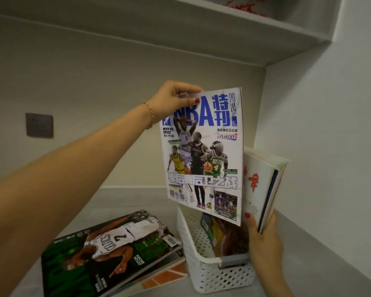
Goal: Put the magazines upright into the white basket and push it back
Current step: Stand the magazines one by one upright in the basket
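Left hand [176, 99] pinches a magazine [204, 155] over the white basket [204, 273]; right hand [263, 239] grips upright ones [263, 185]. Held by one corner, it could buckle entering.

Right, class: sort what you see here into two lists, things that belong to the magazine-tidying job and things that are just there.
Part of the job:
NBA magazine in the left hand
upright magazines steadied by the right hand
white basket
flat magazine stack

Just there:
wall socket
upper shelf
red decoration
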